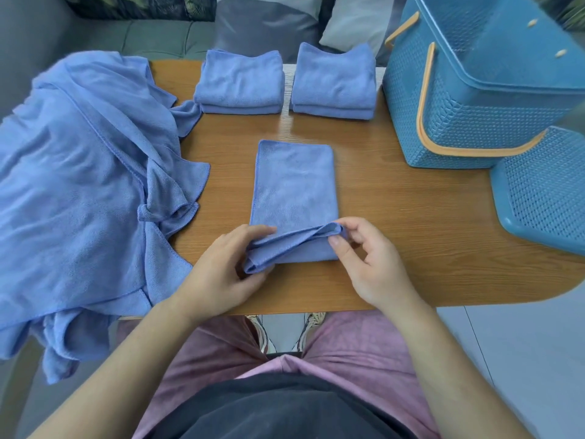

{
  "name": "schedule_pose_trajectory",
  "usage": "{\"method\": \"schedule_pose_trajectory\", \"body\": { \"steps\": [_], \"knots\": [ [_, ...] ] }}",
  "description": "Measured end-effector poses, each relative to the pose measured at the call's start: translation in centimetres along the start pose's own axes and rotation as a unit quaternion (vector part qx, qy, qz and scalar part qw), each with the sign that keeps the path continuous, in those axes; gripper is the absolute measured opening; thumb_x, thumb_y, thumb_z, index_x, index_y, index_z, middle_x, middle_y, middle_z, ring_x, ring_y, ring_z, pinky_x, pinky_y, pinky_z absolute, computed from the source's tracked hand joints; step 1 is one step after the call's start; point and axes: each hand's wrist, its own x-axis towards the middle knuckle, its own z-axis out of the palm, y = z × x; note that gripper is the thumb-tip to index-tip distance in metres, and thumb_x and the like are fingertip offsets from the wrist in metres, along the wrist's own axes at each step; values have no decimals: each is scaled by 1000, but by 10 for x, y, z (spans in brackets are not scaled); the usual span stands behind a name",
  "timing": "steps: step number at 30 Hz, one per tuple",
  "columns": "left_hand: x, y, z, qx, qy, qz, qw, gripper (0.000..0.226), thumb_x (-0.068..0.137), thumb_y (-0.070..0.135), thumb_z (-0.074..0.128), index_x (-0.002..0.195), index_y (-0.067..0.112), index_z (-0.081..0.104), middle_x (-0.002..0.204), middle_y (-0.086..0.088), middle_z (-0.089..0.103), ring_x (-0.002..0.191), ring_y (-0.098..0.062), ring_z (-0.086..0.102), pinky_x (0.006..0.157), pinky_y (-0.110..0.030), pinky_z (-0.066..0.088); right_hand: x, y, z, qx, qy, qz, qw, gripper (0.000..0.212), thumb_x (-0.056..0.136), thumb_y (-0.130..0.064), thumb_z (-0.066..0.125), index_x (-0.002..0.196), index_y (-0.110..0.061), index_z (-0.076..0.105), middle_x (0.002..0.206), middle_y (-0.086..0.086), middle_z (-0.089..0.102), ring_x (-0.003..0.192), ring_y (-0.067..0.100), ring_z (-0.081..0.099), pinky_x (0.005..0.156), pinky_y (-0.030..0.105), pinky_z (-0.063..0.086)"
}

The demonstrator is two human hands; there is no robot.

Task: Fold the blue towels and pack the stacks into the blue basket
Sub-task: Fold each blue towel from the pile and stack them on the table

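Left grip [218, 274] is pinching the near-left corner of the half-folded towel [294, 185], right grip [367, 261] its near-right corner; carrying both corners forward together and level should be keeping the edges aligned. Across the wooden bench [395, 217], unfolded towels [79, 169] are lying left, folded stacks [240, 83] centre-back, the blue basket [459, 115] right; a grey sofa [142, 39] is standing behind.

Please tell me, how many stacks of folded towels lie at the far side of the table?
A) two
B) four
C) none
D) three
A: one folded stack lies beside a second stack at the far edge of the table. The towel in the middle is a single one that is only part folded.
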Motion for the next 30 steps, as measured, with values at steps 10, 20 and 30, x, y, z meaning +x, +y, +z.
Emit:
{"method": "schedule_pose_trajectory", "body": {
  "steps": [10, 20, 30],
  "knots": [
    [67, 12, 1, -244, 114, -226, 936, 37, 100, 34, 57, 129, 56, 48, 62, 9, 46, 52, -9, 39, 50, -18, 35, 38, -16, 0, 51, 16, 7, 999, 9, 98, -34, 62, 101, -39, 55, 69, -13, 50, 61, 9, 42, 61, 18, 36],
    [20, 7, 1, -305, -2, -185, 934, 44, 80, 42, 78, 122, 34, 65, 118, 4, 63, 113, -9, 60, 92, -21, 47, 29, -1, 5, 56, -26, 81, 995, 36, 91, -28, 69, 125, -37, 62, 121, -8, 69, 111, 13, 65, 100, 42, 51],
    [41, 11, -8, -215, -1, -146, 966, 46, 84, 31, 74, 129, 29, 64, 131, 13, 56, 127, -15, 54, 103, -31, 45, 29, -13, 3, -62, -20, 36, 997, 54, 89, -30, 74, 138, -33, 52, 135, -25, 49, 130, -4, 47, 112, 26, 37]
  ]
}}
